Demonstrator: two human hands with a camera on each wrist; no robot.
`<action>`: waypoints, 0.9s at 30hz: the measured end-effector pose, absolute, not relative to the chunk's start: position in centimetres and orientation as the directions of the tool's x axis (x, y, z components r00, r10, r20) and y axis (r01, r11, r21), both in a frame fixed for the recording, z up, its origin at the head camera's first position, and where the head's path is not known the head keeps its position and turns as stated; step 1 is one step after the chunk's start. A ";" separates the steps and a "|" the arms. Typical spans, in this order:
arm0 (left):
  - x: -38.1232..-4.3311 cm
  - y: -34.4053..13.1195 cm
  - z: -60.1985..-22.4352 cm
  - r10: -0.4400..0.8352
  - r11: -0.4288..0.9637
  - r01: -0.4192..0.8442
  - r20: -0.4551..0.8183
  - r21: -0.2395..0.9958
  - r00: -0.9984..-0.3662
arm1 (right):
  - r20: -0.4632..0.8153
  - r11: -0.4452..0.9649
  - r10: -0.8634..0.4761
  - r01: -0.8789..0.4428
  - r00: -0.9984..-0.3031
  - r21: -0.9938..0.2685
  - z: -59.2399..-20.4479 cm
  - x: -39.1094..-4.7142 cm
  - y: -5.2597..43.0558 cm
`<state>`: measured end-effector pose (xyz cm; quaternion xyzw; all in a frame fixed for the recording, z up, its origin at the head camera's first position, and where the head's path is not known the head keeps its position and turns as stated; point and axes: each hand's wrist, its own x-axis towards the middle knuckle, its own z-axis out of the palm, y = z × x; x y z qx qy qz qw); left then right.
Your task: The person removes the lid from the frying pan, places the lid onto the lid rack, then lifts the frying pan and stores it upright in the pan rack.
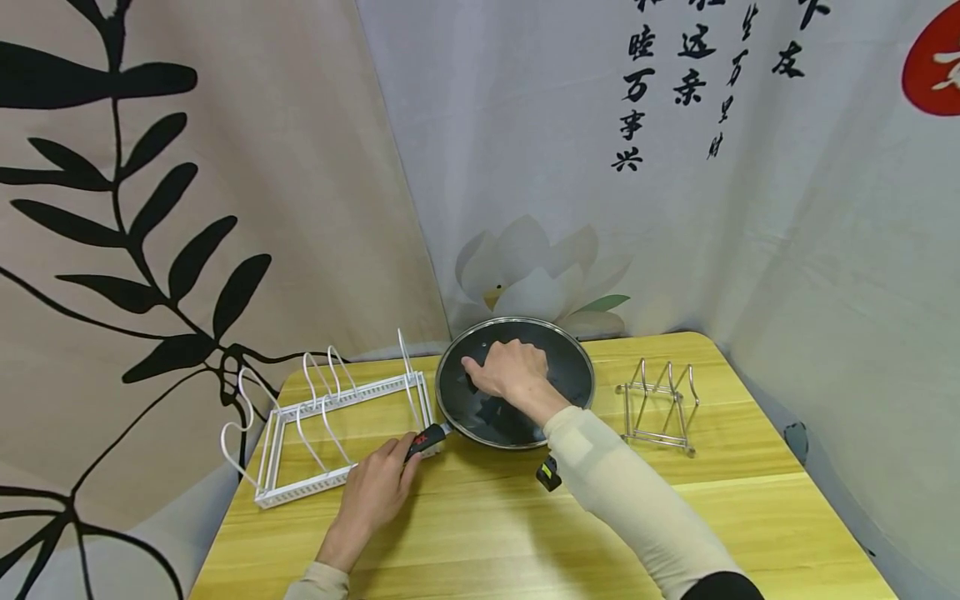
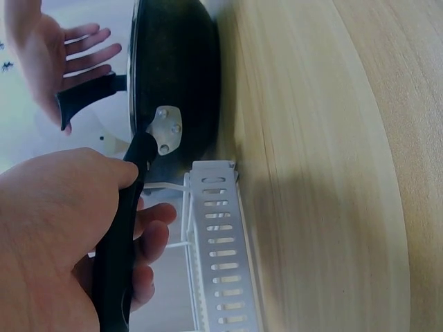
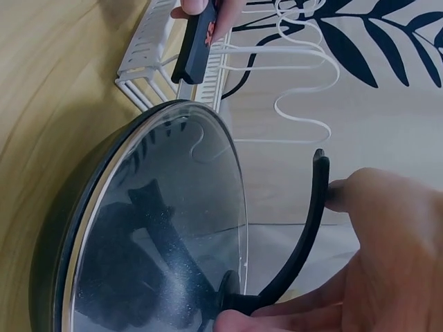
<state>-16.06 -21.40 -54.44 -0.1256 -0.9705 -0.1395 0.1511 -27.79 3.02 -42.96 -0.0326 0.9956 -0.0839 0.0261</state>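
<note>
A dark wok-like pan [image 2: 183, 76] stands on the wooden table, covered by a clear glass lid [image 3: 187, 200] with a metal rim. My left hand [image 1: 375, 487] grips the pan's long black handle [image 2: 124, 228], thumb along the top and fingers curled beneath. Over the lid is my right hand [image 1: 513, 375], at its curved black lid handle [image 3: 308, 228]. The thumb touches the upper end of that handle in the right wrist view, while the other fingers reach low near its base. From the left wrist view those fingers look straight and spread.
A white rack [image 1: 303, 490] with upright wire loops stands left of the pan, close by the long handle. To the right is a small metal wire rack [image 1: 657, 438]. Printed curtains [image 1: 525, 125] hang directly behind the table [image 1: 480, 542]. A small black device [image 1: 548, 473] shows beside the right sleeve.
</note>
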 end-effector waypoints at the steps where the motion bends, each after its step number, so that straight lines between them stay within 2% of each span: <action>1: -16.1 -21.4 -54.4 0.202 0.930 0.286 0.328 0.232 -0.923 | -0.052 0.984 -0.065 -0.055 -0.997 -0.170 -43.0 -27.9 3.0; 27: -16.1 -21.3 -54.4 0.201 0.933 0.285 0.339 0.219 -0.919 | -0.056 0.976 -0.012 0.001 -0.998 -0.217 -43.7 -28.9 2.8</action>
